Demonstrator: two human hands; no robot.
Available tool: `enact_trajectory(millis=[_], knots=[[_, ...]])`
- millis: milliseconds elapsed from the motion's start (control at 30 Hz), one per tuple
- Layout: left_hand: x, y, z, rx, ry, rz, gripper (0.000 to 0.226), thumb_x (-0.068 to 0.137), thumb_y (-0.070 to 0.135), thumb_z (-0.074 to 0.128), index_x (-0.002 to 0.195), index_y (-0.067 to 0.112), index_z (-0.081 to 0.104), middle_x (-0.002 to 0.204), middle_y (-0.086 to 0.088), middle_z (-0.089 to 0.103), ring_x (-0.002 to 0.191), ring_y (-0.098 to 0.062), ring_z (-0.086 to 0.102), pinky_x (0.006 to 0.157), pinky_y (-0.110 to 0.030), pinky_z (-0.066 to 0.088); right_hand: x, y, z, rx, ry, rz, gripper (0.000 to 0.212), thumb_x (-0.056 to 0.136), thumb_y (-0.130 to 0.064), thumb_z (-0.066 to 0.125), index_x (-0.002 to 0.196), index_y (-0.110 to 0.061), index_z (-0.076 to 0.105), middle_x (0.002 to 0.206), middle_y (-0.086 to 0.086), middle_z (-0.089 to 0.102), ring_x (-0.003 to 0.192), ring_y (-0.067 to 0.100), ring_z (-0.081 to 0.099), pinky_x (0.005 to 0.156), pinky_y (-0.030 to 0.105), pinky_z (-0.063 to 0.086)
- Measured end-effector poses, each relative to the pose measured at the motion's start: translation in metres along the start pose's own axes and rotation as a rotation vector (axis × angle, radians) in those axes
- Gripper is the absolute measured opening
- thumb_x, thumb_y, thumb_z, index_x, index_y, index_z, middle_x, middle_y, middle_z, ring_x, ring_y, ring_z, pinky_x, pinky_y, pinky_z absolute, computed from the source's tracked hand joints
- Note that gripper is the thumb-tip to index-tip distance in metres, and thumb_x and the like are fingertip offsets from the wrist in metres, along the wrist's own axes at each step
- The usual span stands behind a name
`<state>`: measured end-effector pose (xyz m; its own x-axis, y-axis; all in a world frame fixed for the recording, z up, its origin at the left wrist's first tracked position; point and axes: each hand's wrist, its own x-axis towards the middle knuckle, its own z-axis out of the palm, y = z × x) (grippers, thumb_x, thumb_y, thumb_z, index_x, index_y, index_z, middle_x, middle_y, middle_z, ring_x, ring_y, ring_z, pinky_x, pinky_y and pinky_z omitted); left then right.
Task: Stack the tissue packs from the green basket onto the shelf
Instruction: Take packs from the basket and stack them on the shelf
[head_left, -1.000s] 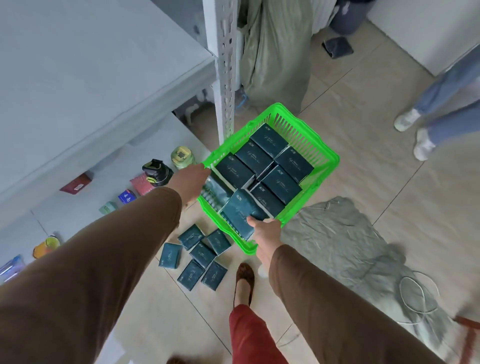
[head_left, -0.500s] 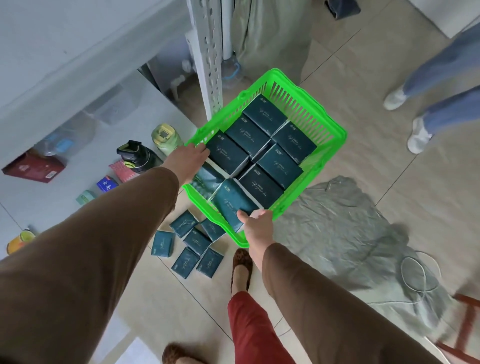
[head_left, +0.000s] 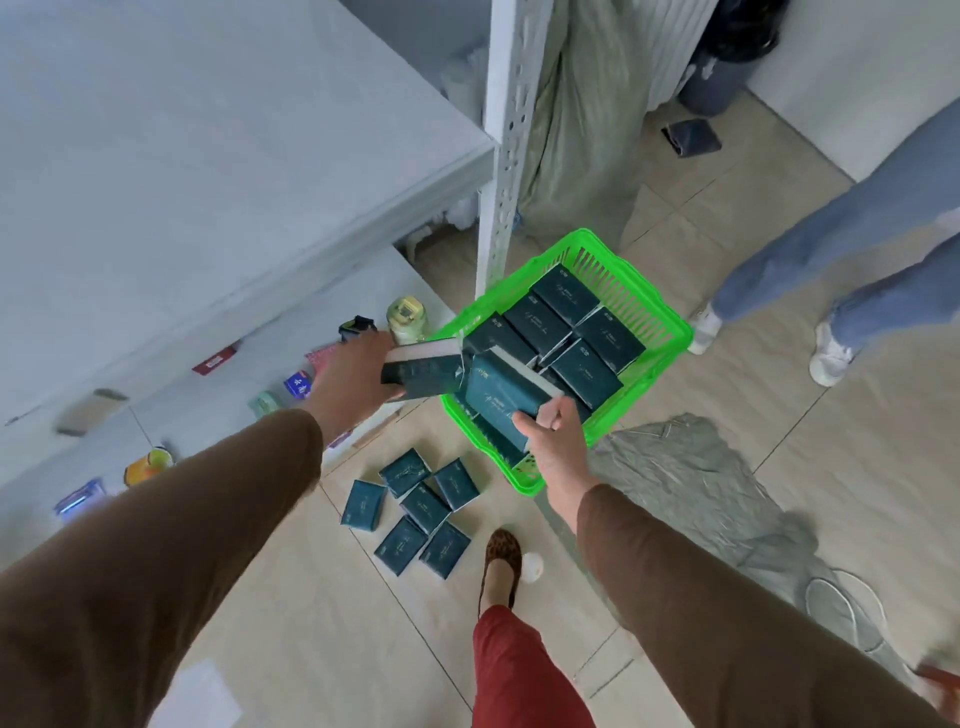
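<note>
A stockroom: white metal shelving (head_left: 506, 156), tiled floor (head_left: 727, 405), stuffed woven sack (head_left: 582, 119).

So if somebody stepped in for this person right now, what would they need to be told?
Left hand: grips one tissue pack, lifted out beside the basket.
Right hand: grips another pack, still over the green basket.
Basket: on the floor by the shelf post, several packs still inside.
Floor: a cluster of loose packs beside the basket.
Done: no packs visible on the shelf yet.
Left: stack both held packs on the shelf, then the rest.
</note>
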<state>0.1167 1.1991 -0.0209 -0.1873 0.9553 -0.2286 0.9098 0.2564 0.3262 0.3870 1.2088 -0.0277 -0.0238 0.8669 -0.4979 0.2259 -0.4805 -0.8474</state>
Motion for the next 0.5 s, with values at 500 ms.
enact_trajectory(millis=[500], knots=[[-0.419, -0.213, -0.223, -0.172, 0.465, -0.281, 0.042, 0.076, 0.024, 0.079, 0.111, 0.021, 0.056, 0.103, 0.001, 0.056, 0.087, -0.021, 0.056, 0.072, -0.033, 0.042, -0.302, -0.108, 0.217, -0.195, -0.528, -0.475, 0.036, 0.077, -0.009, 0.073, 0.080, -0.031, 0.045, 0.104, 0.008, 0.058, 0.107, 0.032, 0.063, 0.089, 0.051, 0.053]])
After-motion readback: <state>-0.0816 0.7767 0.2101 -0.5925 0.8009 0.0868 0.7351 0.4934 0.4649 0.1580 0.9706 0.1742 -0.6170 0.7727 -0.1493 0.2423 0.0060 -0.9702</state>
